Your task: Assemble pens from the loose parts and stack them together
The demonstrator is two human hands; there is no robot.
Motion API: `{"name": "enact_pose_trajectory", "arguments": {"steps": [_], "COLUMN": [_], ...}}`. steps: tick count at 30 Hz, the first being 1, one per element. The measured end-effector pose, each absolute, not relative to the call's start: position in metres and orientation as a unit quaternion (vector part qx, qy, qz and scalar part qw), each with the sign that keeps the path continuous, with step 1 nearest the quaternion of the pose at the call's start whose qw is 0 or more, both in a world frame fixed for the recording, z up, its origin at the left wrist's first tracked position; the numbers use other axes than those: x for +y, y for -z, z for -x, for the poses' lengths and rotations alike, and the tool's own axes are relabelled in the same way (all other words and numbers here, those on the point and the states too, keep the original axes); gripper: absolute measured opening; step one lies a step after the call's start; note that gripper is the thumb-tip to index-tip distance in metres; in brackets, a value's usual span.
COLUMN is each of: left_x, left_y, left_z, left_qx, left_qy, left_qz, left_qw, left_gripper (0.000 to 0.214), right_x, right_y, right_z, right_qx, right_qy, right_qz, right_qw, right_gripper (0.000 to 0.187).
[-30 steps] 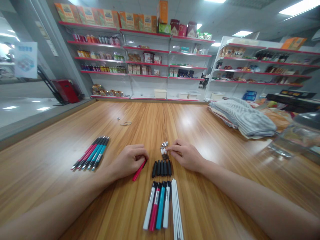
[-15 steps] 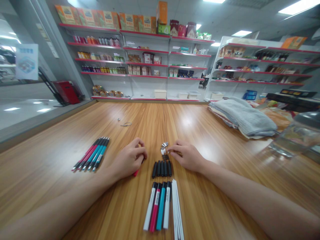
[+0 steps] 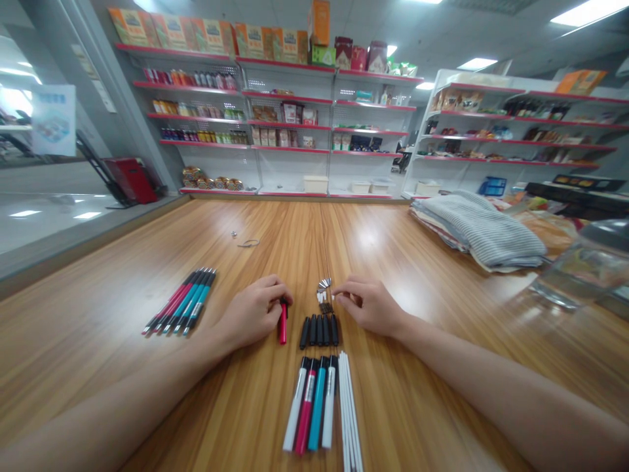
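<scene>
Over on the left of the wooden table [image 3: 122,367] lies a bundle of assembled pens [image 3: 179,309], red and teal, side by side, their long axes slanting from near left to far right. Next comes the left hand [image 3: 253,313], resting on the wood with its fingers curled shut around the upper end of a red pen barrel [image 3: 283,322]. The barrel lies just left of centre, its long axis running almost straight away from the person, dark tip at the far end under the fingertips and near end pointing back toward the body. Just beside it is a row of black caps [image 3: 319,330], and behind them a small heap of silver and white parts [image 3: 324,288]. Nearer the person, four loose barrels [image 3: 312,403] in white, red, teal and white lie parallel, with thin white refills [image 3: 348,410] touching on their right. The right hand [image 3: 371,305] rests at the heap's edge, thumb and forefinger pinched together on what looks like a small white piece [image 3: 336,296]. Further right sits folded striped cloth [image 3: 479,229], then a clear lidded jar [image 3: 584,269], too blurred to tell its contents. Behind stand shop shelves [image 3: 289,124] with red edges, stocked with boxes, bottles and tins.
</scene>
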State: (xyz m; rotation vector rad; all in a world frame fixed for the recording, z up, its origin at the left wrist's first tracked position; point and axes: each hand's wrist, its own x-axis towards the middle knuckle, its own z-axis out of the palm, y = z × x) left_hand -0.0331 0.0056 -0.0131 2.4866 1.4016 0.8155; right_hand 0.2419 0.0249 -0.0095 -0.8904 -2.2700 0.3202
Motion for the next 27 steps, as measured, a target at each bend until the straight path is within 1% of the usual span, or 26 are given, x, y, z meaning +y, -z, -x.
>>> {"name": "enact_pose_trajectory", "arguments": {"steps": [1,3,6,9,11,13,16,18,22,27], "left_x": [0.006,0.006,0.006,0.006,0.006,0.007,0.006,0.006,0.005,0.007], "left_y": [0.013,0.013,0.013,0.013,0.012,0.012,0.012,0.011,0.012,0.015], "left_z": [0.033,0.033,0.032,0.032,0.032,0.032,0.032,0.031,0.032,0.032], "left_qx": [0.47,0.469,0.471,0.475,0.477,0.479,0.482,0.483,0.48,0.482], "left_qy": [-0.273,-0.271,-0.267,-0.266,-0.265,-0.263,-0.262,-0.262,-0.265,-0.279], "left_qz": [-0.835,-0.836,-0.836,-0.835,-0.834,-0.833,-0.832,-0.832,-0.833,-0.827], "left_qw": [0.085,0.085,0.084,0.082,0.083,0.084,0.081,0.077,0.075,0.077], "left_gripper": [0.024,0.024,0.025,0.024,0.024,0.024,0.023,0.023,0.022,0.023], "right_x": [0.024,0.024,0.027,0.031,0.031,0.028,0.021,0.017,0.013,0.012], "right_y": [0.009,0.007,0.004,-0.002,-0.009,-0.018,-0.029,-0.034,-0.036,-0.032], "right_z": [-0.242,-0.244,-0.248,-0.251,-0.253,-0.254,-0.253,-0.251,-0.248,-0.246], "right_qx": [-0.865,-0.861,-0.863,-0.856,-0.857,-0.861,-0.834,-0.816,-0.807,-0.8], "right_qy": [-0.139,-0.19,-0.292,-0.371,-0.387,-0.387,-0.436,-0.458,-0.452,-0.457], "right_qz": [0.344,0.347,0.333,0.314,0.311,0.318,0.338,0.345,0.363,0.371], "right_qw": [0.338,0.319,0.244,0.175,0.138,0.091,-0.021,-0.074,-0.109,-0.114], "right_gripper": [0.015,0.024,0.04,0.047,0.05,0.049,0.049,0.05,0.051,0.046]}}
